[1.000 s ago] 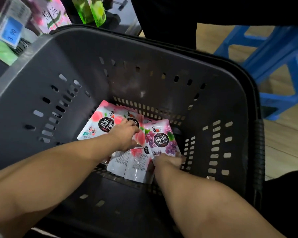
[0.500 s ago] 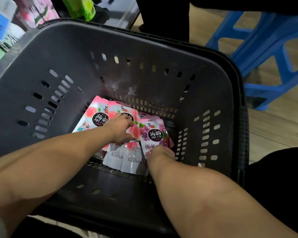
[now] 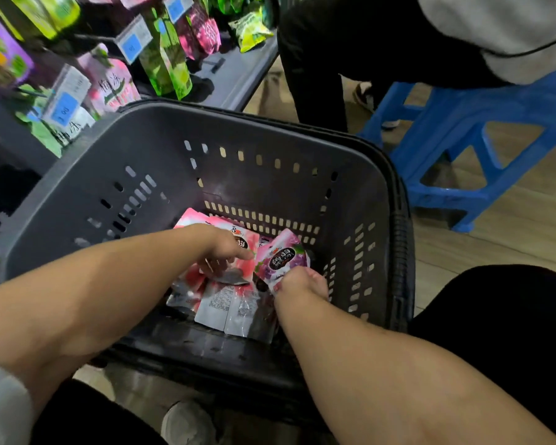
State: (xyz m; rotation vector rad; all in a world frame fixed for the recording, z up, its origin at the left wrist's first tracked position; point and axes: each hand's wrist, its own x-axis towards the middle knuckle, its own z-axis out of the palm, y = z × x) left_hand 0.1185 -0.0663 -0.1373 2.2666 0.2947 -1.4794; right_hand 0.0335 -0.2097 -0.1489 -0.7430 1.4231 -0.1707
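Head view: near the right wall of the slotted grey plastic basket [image 3: 270,175], the right hand [image 3: 302,282] pinches the lower edge of a glossy purple grape pouch [image 3: 281,258]. The left hand [image 3: 223,248] lies on flat pink pouches [image 3: 193,220], its grip unclear.

Inside the basket [image 3: 238,123], right hand [image 3: 302,284] pinches a purple pouch [image 3: 281,256]; left hand [image 3: 223,247] covers pink pouches [image 3: 191,220] (grip unclear).
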